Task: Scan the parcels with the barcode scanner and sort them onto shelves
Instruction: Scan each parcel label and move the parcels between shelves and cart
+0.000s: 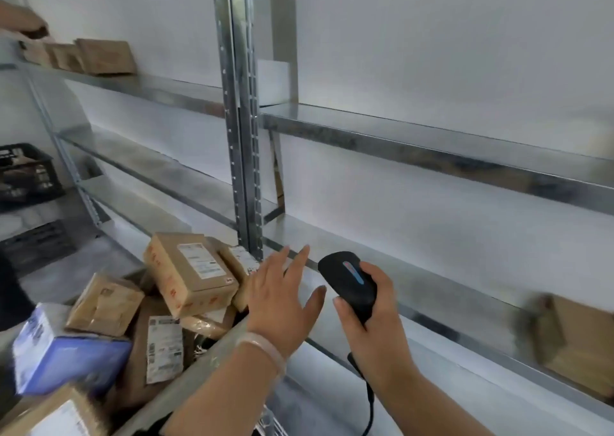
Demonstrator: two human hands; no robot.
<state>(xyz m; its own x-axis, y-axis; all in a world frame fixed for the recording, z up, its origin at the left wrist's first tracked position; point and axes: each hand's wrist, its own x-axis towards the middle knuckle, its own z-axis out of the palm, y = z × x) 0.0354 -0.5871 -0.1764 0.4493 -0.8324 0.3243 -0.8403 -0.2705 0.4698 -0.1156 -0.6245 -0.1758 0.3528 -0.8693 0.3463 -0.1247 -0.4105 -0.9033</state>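
Head cam looks down at a cart full of parcels on the left, with metal shelving running off to the right. The top cardboard parcel (191,274) lies tilted on the heap with its white label facing up, so that's the easy scan target. My guess is it's light and fairly stiff, a small carton with taped edges, so it shouldn't crush or slide about much. I'd take it by the two long sides, or pinch the near right edge and keep fingers off the label. The blue-and-white box (63,352) lower left looks glossier, maybe a bit slippier, but it's blurred so hard to say.

The left hand (285,302) is spread flat, fingers apart, holding nothing. It hovers just right of the parcel pile, above the cart's metal rim (199,362), near the top parcel but I can't tell if a finger touches the one behind it.

The right hand (375,319) is wrapped around the black barcode scanner (349,284), thumb on the near side, fingers curled behind, its cable hanging below the wrist. The scanner nose points up and away, more at the shelf (432,289) than at any label.

One brown parcel (578,342) already sits on that lower shelf, far right.
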